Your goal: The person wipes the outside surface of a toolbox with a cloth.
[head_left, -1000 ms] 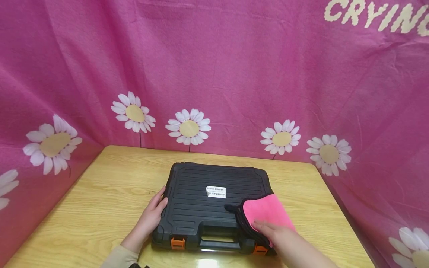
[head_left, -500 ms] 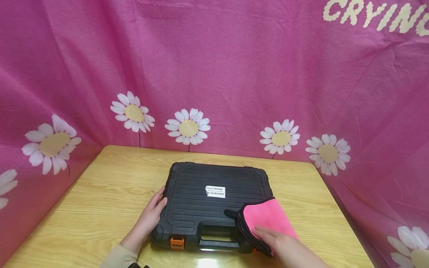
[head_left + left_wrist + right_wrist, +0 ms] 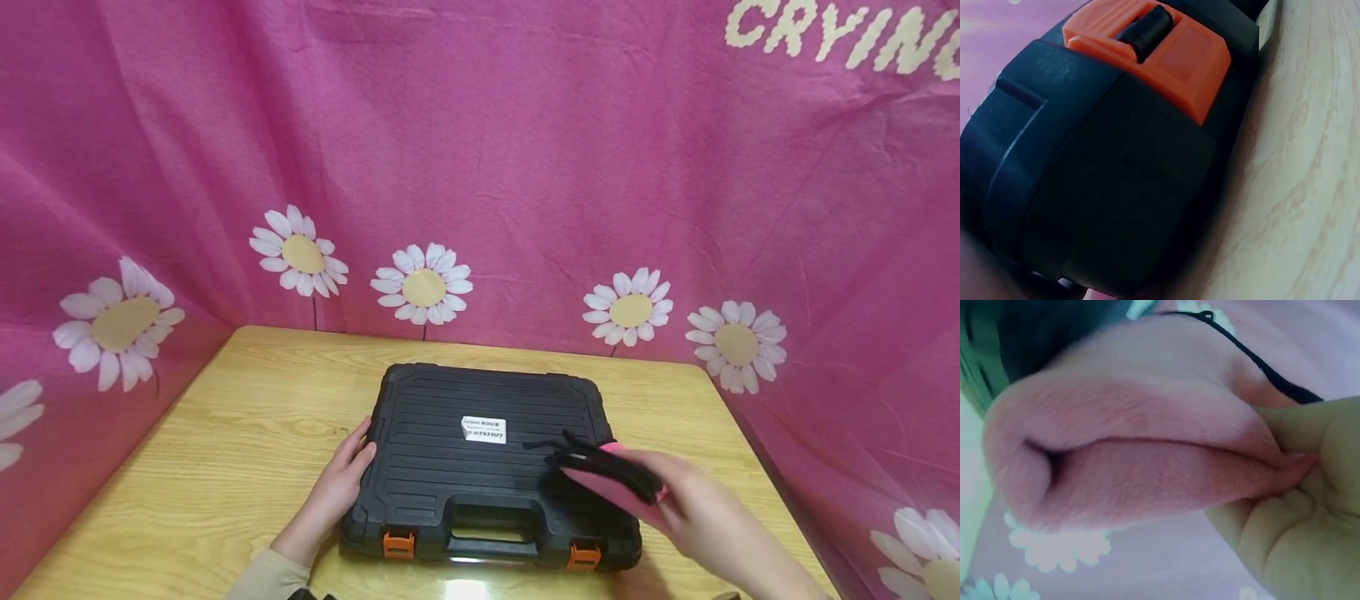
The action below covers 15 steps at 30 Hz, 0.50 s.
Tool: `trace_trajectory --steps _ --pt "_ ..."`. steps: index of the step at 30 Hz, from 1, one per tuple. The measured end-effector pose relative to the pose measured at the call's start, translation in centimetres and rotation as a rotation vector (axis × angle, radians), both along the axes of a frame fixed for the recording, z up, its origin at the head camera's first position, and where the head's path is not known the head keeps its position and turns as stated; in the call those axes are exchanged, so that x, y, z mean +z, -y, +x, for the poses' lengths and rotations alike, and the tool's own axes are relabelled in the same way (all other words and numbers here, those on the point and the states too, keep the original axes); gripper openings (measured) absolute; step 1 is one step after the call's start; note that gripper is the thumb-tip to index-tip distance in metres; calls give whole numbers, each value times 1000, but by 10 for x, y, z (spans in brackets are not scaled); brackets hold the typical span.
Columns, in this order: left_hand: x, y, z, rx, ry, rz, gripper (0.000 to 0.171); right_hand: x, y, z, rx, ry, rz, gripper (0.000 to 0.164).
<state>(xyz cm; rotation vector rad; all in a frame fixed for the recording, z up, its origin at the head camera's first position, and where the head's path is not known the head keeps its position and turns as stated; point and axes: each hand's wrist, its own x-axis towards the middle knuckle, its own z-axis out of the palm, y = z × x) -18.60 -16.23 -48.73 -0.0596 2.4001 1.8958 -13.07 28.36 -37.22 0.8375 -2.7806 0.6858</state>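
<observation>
A black plastic case point(image 3: 427, 467) with ribbed lid, white label and orange latches lies flat on the table. My left hand point(image 3: 337, 482) rests against its left side, fingers and thumb touching the edge; the left wrist view shows the case's corner close up with an orange latch point(image 3: 1166, 53). Above the case's front right part, my right hand point(image 3: 701, 508) pinches a folded pink cloth point(image 3: 1129, 469) with black edging. The cloth is lifted and tilted, its folds facing the right wrist camera. In that view the thumb and fingers point(image 3: 1304, 431) squeeze one end.
The wooden table point(image 3: 225, 433) extends around the case on both sides and behind. A pink curtain point(image 3: 480, 167) with printed daisies hangs around the back and sides. The case's carrying handle point(image 3: 491, 547) faces the near edge.
The right hand lay flat on the cloth at the case's front right corner; now it grips the cloth and has raised it, uncovering the right latch. The left hand stays in place.
</observation>
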Motion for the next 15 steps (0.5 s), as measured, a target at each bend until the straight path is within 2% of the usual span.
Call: trace_trajectory --steps 2,5,9,15 --pt "0 0 0 0 -1 0 59 10 -3 -6 -124 -128 35 56" --pt "-1 0 0 -1 -1 -2 59 33 -14 -13 -235 -177 38 53" --pt "-1 1 -1 -4 2 -1 60 45 -40 -30 -304 -153 49 44" --pt "-1 1 -1 -8 3 -8 60 38 -77 -64 -385 -68 113 46"
